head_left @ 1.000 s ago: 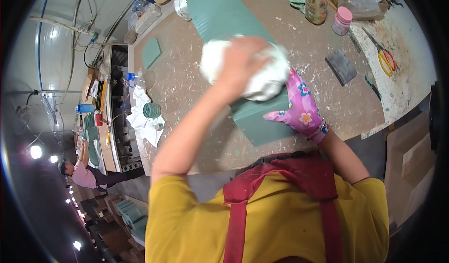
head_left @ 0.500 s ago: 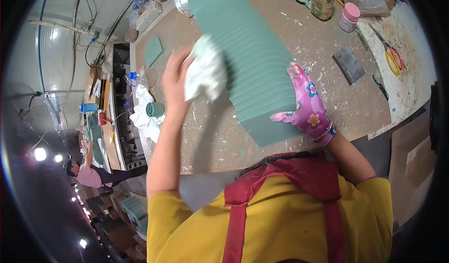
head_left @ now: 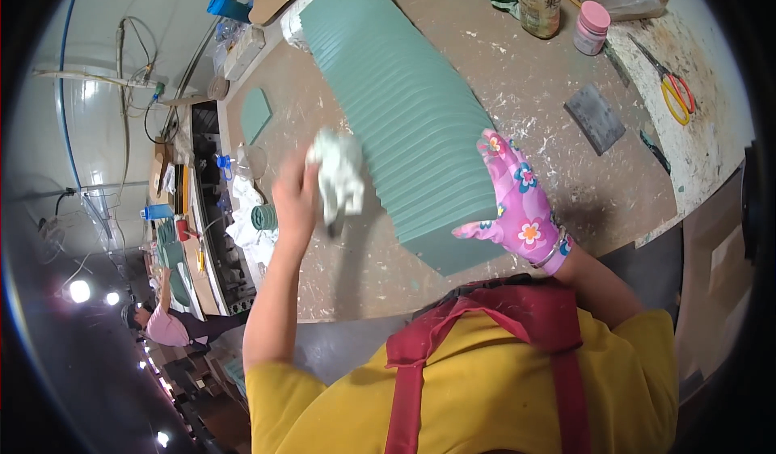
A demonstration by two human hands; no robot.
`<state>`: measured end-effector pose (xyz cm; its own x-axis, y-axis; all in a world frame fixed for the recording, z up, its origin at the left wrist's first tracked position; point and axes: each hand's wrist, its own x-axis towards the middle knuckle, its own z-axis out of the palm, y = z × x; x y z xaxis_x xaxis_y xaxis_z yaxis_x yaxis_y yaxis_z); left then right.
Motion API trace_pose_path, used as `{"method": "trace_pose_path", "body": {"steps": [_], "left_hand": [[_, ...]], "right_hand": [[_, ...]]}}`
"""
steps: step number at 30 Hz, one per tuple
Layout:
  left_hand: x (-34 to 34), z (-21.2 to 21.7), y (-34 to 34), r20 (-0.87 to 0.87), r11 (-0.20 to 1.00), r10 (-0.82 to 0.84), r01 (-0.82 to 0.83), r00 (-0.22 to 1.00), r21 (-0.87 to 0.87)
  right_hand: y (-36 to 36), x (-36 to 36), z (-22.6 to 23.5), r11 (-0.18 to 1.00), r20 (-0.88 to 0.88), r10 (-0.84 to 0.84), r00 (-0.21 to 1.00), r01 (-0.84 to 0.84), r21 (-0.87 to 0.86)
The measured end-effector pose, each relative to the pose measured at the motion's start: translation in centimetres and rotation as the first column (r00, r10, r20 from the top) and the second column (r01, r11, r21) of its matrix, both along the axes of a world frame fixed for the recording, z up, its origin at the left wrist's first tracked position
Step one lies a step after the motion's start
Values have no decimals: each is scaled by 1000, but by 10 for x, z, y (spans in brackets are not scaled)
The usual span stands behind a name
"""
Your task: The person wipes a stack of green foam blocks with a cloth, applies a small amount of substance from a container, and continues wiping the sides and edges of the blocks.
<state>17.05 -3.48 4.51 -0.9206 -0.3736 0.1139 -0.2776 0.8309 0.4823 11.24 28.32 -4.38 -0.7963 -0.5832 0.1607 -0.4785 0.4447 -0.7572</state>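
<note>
My bare left hand (head_left: pixel 294 194) grips a crumpled white cloth (head_left: pixel 339 171), raised just left of a long row of green sheets (head_left: pixel 404 107). The sheets are thin and flexible-looking, fanned out so that each overlaps its neighbour in a strip along the table. At the row's near right corner lies my right hand (head_left: pixel 525 208), in a pink flowered glove. Its fingers stretch along the right edge and its thumb is spread toward the near end, touching the sheets. The far end of the row rests by a white wrapped bundle (head_left: pixel 295 27).
Right of the row are a dark grey block (head_left: pixel 596 119), scissors (head_left: pixel 672 90), a pink-lidded jar (head_left: pixel 592 27) and a bottle (head_left: pixel 539 2). A green cut piece (head_left: pixel 255 115) and a green coil (head_left: pixel 263 216) lie to the left. Another person (head_left: pixel 167 325) works at the far left.
My left hand with the cloth has moved left and nearer, off the edge of the sheets. My right hand stays at the row's corner. The whole view has shifted slightly.
</note>
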Motion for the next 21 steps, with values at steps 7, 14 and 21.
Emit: {"method": "trace_pose_path", "body": {"steps": [7,14,21], "left_hand": [[-102,-20,109,29,772,-612,605,790,-196],[75,-52,-39,306,997,74,-71,949,-20],[-106,25,56,-265,946,-322,320,909,-51]], "right_hand": [[1,-6,19,1000,20,29,999,-28,-11],[3,-10,27,999,-7,41,999,-41,-5],[-13,-18,53,950,-208,220,953,-162,266]]}}
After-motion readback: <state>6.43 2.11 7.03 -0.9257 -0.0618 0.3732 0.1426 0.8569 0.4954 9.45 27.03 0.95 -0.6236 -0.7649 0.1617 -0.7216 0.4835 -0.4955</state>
